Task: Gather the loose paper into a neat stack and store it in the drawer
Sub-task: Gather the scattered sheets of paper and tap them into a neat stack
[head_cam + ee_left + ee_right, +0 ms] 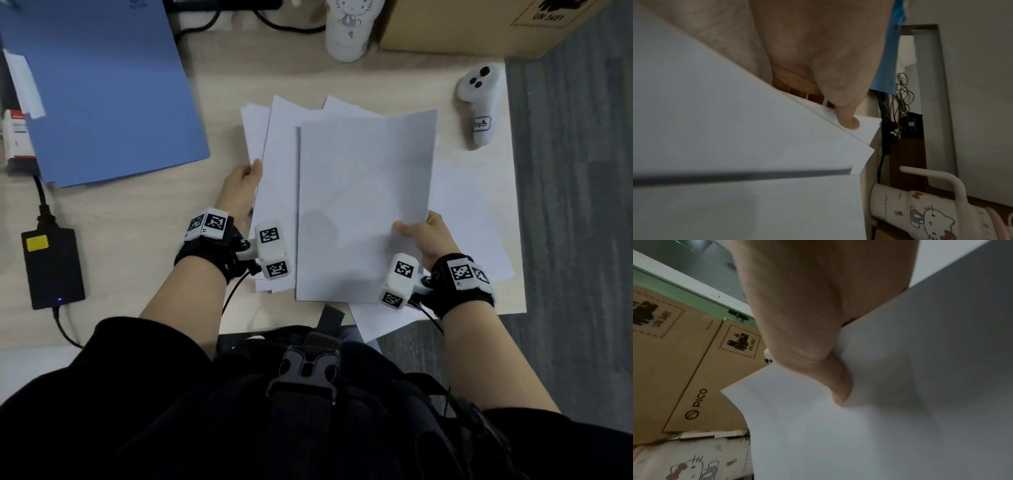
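right hand [432, 236] pinches a smooth white sheet [363, 205]; left hand [241, 186] grips the fanned sheets [274, 144].

Left hand [242, 185] pinches the sheets' left edge; right hand [427, 236] pinches the top sheet [359, 205], thumb on top.

surface: light wood desk [219, 85] | floor: grey carpet [575, 205] seen on the right | far right: cardboard box [479, 27] | far: white cartoon mug [349, 31] | left: blue folder [102, 89], black power adapter [51, 267]
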{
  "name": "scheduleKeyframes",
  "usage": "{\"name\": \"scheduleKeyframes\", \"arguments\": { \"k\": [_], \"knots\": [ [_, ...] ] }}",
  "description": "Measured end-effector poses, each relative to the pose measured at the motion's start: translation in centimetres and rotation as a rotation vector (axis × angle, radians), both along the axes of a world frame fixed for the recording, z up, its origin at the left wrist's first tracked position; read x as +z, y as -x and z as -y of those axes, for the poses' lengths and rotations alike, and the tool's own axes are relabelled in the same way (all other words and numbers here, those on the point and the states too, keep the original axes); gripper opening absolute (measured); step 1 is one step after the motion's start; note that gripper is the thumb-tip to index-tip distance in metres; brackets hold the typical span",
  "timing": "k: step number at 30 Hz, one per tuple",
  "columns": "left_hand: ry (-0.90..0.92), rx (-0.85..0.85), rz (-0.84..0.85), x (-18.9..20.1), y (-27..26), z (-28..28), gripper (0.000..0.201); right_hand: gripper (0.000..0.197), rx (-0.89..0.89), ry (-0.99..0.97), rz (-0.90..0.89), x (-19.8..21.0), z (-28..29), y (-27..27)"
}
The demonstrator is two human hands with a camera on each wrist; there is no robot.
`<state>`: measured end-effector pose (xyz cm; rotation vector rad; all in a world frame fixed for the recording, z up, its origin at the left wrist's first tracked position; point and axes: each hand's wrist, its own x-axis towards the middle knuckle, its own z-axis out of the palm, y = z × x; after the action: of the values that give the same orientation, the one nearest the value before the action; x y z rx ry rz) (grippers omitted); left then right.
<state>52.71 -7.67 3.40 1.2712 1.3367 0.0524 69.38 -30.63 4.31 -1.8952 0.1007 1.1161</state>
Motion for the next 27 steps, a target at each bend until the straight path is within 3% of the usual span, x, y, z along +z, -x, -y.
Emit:
{"name": "scheduleKeyframes", "arguments": {
  "k": [2, 9, 14, 19, 27],
  "knots": [
    [-0.017, 0.013, 0.051, -0.4, 0.1, 0.5, 0.027, 0.022, 0.003, -0.004, 0.007, 0.0, -0.7, 0.2],
    [-0.096, -0.055, 0.027, -1.4, 0.5, 0.2, 0.033, 0.024, -0.104, -0.007, 0.068, 0.0, -1.9, 0.7],
    [-0.032, -0.039, 0.039, -1.0, -0.1, 0.0, 0.031, 0.020, -0.083, -0.057, 0.006, -0.3, -3.2, 1.3],
    [0.013, -0.049, 0.089, -1.1, 0.1, 0.0, 0.039, 0.029, -0.065, -0.047, 0.001, -1.3, -5.3, 2.6],
    [-0.090, -0.040, 0.144, -0.1, 0.5, -0.2, 0.041, 0.018, -0.096, -0.059, 0.049, -1.1, -6.2, 3.7]
  ]
}}
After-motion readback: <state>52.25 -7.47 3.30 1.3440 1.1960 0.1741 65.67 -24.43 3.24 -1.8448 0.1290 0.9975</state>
